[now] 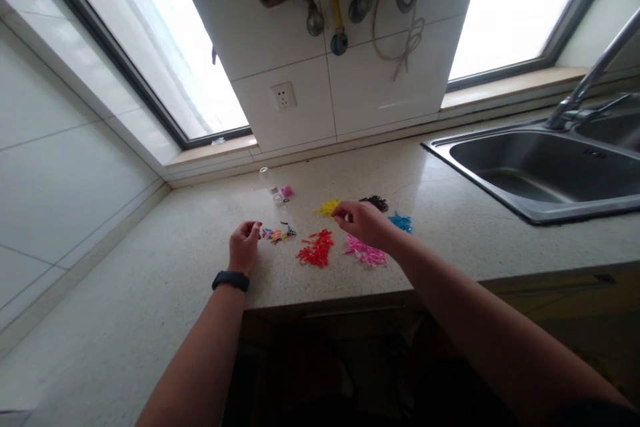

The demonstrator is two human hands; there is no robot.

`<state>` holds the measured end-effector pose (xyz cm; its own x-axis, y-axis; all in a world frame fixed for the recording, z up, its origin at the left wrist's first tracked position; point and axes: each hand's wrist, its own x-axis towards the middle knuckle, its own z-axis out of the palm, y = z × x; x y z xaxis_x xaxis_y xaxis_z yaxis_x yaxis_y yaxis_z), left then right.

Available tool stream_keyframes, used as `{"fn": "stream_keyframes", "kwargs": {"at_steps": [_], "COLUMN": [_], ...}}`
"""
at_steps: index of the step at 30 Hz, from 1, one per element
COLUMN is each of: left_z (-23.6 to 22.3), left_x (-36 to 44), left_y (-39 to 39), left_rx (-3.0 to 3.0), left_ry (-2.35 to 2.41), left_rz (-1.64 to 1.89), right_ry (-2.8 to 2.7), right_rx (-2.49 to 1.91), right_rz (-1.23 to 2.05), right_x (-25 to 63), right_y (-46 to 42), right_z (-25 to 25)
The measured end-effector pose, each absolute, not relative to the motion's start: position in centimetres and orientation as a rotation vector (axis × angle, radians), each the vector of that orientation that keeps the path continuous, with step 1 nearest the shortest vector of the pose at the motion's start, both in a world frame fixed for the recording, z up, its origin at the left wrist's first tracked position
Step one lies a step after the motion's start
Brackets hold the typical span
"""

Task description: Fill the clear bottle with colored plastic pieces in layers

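Observation:
My left hand (245,243), with a dark band on its wrist, is closed beside a small mixed-colour pile of what look like rubber bands (277,234). A bit of red shows at its fingertips, too small to make out. My right hand (363,220) is pinched at the edge of a yellow pile (327,207); whatever is in its fingers is hidden. Around it lie a red pile (316,250), a pink pile (367,253), a black pile (376,202) and a blue pile (401,221), the last partly behind my wrist.
A clear plastic bottle (271,185) lies behind the piles, next to a pink cap-like piece (287,191). A steel sink (500,203) with a tap (575,103) is at the right. The pale counter (165,293) ends at a front edge near my forearms.

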<state>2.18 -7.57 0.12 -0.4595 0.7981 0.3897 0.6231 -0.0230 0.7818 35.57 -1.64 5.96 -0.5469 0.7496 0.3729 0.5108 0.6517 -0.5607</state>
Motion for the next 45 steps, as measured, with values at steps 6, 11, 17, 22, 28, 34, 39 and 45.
{"fn": "stream_keyframes", "kwargs": {"at_steps": [6, 11, 17, 22, 28, 34, 39, 45], "left_z": [0.0, 0.0, -0.2, -0.2, -0.3, -0.4, -0.6, -0.9], "left_x": [1.8, 1.4, 1.3, 1.4, 1.2, 1.2, 1.2, 0.9], "left_y": [-7.5, -7.3, -7.1, -7.1, -7.1, -7.1, -7.2, -7.4], "left_rx": [1.474, 1.486, 1.478, 1.473, 1.467, 1.433, 1.439, 1.465], "left_ry": [2.033, 2.024, 1.985, 1.976, 1.964, 1.954, 1.964, 1.984], "left_rz": [1.514, 1.516, 1.539, 1.542, 1.532, 1.547, 1.532, 1.516], "right_ry": [-2.659, -2.711, -2.708, -2.656, -2.486, -1.729, -1.318, -1.242], "right_rx": [-1.079, -1.193, -1.257, -1.269, -1.172, -0.871, -0.663, -0.607], "right_rz": [0.434, 0.396, 0.391, 0.471, 0.621, 1.412, 1.503, 1.425], "right_x": [25.4, 20.5, 18.5, 18.8, 22.2, 28.9, 33.9, 37.1], "right_y": [0.0, 1.3, 2.1, 2.4, 2.3, -0.2, -3.2, -5.9], "right_z": [6.3, 5.2, 4.2, 4.0, 4.9, 6.3, 6.9, 7.8]}}
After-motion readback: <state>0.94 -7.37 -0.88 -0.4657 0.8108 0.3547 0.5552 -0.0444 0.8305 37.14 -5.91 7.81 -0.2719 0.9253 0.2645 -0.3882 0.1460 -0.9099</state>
